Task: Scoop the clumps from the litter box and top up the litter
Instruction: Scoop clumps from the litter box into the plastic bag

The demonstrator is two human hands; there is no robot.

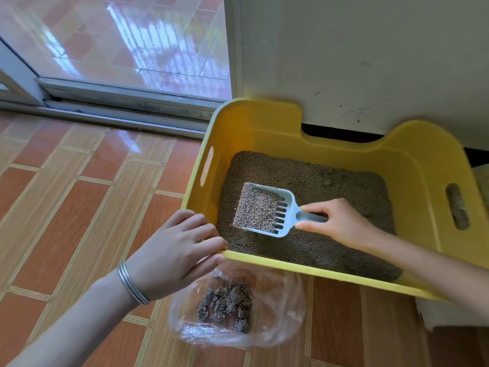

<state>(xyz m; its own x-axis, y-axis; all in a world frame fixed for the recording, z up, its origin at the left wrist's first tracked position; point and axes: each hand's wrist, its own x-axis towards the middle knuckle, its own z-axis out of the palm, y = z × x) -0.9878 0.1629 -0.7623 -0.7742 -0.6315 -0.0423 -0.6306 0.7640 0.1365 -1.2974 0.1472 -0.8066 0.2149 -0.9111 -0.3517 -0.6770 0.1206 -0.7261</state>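
A yellow litter box [412, 157] stands on the floor against the wall, holding grey-brown litter [344, 186]. My right hand [341, 223] grips the handle of a pale blue slotted scoop [284, 210] inside the box; its tray is loaded with grey litter granules. My left hand [172, 250] grips the box's near left corner, fingers curled over the rim. A clear plastic bag [277, 324] lies open on the floor just in front of the box, with dark clumps [227, 303] inside.
Orange and tan floor tiles [79, 207] spread to the left. A sliding glass door with a metal track [119, 102] runs along the back left. A white wall [370, 62] rises behind the box. A pale object [455, 313] sits at the right under the box edge.
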